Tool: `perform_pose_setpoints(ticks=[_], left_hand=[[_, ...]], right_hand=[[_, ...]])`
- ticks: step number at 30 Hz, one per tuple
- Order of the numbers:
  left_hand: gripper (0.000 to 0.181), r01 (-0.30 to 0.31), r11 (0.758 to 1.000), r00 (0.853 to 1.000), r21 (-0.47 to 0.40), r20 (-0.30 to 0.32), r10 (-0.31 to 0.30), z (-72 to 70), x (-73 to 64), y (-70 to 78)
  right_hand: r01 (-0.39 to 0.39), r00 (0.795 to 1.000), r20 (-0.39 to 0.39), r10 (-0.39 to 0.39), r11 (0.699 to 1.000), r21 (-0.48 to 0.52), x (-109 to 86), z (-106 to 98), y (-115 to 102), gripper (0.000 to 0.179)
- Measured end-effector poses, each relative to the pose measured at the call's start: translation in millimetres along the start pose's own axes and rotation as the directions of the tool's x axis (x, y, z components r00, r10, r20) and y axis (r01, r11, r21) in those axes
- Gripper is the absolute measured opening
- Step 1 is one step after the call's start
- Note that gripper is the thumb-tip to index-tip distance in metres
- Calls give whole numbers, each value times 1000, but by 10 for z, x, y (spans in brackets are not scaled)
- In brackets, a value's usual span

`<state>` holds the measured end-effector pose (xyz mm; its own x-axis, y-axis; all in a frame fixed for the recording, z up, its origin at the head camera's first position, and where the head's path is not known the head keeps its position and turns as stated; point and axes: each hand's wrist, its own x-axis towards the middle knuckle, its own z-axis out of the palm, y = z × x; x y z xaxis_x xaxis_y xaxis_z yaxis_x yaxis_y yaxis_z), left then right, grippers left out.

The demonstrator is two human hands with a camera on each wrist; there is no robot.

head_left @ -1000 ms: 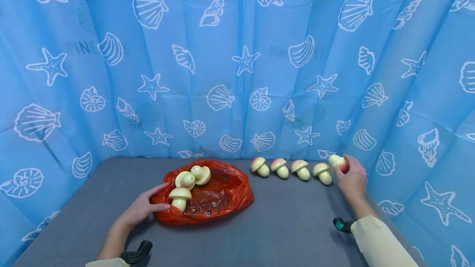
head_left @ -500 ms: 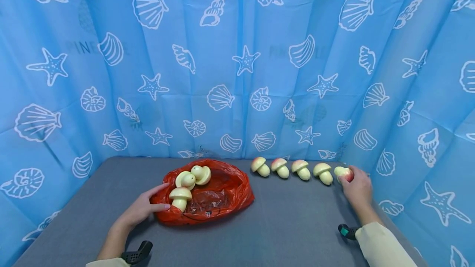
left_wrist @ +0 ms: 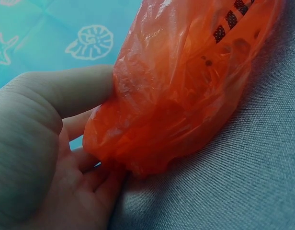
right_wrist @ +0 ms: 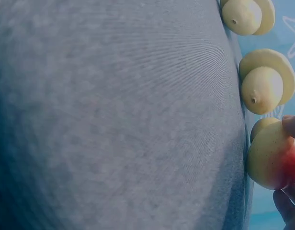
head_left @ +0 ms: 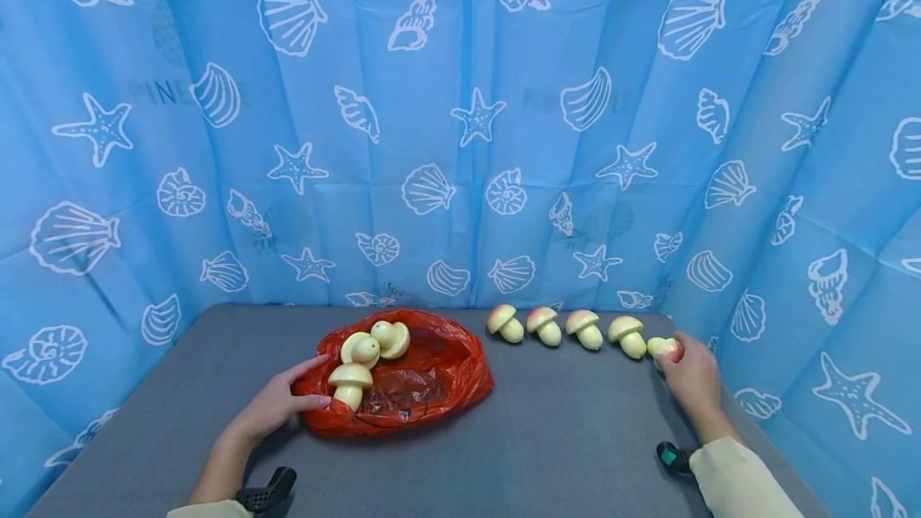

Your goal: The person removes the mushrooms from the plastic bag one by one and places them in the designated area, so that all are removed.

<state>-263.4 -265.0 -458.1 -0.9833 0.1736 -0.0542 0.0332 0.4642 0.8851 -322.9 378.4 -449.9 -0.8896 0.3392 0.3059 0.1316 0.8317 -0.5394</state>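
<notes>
Currently, your right hand (head_left: 692, 378) grasps a smooth, red-blushed toy mushroom (head_left: 662, 348) at four o'clock in the head view, beside four dome-capped mushrooms (head_left: 584, 329). Your left hand (head_left: 277, 404) grips the crinkled red plastic bag (head_left: 469, 382) at seven o'clock.

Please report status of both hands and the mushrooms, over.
Left hand holding red bag, three mushrooms visible inside. Right hand gripping another mushroom, rightmost of the row. Four mushrooms lined up beside it. No obstacle visible.

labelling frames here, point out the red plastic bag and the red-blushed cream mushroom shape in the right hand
Red plastic bag (left_wrist: 171, 105): left wrist view, on its outer wall.
Red-blushed cream mushroom shape (right_wrist: 271, 163): right wrist view, on its rounded cap.
</notes>
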Motion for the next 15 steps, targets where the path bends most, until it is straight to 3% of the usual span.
perform_pose_setpoints(ticks=[4, 11, 15], left_hand=[[80, 7, 1000, 1000, -3, 1, -7, 0, 0, 4], [79, 11, 1000, 1000, 3, 0, -11, 1, 8, -9], [79, 11, 1000, 1000, 7, 0, -11, 1, 13, -20]], right_hand=[[16, 1000, 11, -16, 1000, 4, 14, 9, 36, 54], [155, 988, 2, -155, 988, 2, 44, -25, 100, 46], [171, 985, 24, -170, 985, -9, 52, -48, 117, 47]])
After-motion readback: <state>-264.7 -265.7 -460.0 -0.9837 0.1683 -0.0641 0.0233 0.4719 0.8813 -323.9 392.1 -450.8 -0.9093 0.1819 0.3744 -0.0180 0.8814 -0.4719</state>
